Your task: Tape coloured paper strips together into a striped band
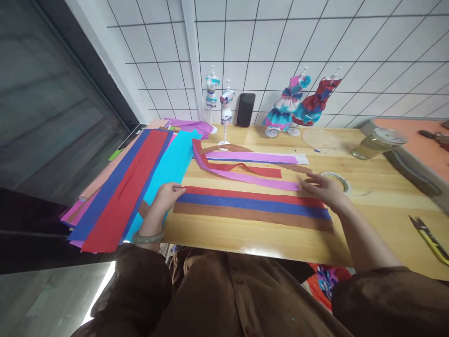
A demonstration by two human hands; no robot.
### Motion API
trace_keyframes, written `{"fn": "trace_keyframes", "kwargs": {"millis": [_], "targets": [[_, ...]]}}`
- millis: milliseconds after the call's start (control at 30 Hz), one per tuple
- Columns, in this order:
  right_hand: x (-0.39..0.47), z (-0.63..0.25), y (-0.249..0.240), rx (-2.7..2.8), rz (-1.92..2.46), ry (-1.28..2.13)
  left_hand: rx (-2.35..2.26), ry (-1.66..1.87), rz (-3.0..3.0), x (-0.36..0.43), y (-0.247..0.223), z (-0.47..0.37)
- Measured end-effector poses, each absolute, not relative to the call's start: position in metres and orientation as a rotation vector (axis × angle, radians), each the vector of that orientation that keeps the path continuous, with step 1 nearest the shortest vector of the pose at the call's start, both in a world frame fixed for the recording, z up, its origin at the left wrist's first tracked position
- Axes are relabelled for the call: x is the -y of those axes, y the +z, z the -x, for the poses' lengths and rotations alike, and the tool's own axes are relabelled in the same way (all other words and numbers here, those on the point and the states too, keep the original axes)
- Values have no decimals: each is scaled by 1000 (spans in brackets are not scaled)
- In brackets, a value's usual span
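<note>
Red, blue and brown strips lie overlapped on the wooden table, the red strip (245, 194) at the back, the blue strip (252, 204) between, the brown strip (245, 216) nearest me. My left hand (170, 193) pinches the left end of the red strip. Around the right end of a pink strip (252, 179), my right hand (321, 186) has its fingers spread, slightly blurred; whether it touches the strip is hard to tell. A curling red strip (259, 171) and a lilac strip (252, 157) lie farther back.
Stacked coloured sheets (129, 187) cover the table's left side. Behind stand small dress forms (226, 112), a black phone (245, 110) and two dressed forms (284, 110). To the right are a tape roll (345, 184), a lidded jar (375, 144) and yellow snips (430, 239).
</note>
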State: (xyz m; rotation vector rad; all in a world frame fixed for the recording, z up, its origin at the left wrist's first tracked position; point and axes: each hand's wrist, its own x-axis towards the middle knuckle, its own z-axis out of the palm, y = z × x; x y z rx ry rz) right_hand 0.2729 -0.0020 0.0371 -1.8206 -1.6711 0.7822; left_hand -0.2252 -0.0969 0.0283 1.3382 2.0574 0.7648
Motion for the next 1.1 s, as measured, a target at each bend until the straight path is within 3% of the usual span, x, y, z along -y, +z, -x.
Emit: {"fn": "trace_keyframes", "kwargs": {"millis": [733, 967, 1100], "targets": [[51, -306, 60, 2084, 1786, 1169, -1833, 614, -1555, 91, 37, 247], [58, -308, 76, 1886, 1707, 1230, -1929, 862, -1555, 103, 34, 242], [62, -311, 86, 1824, 1727, 1044, -2104, 1044, -1437, 134, 46, 229]]}}
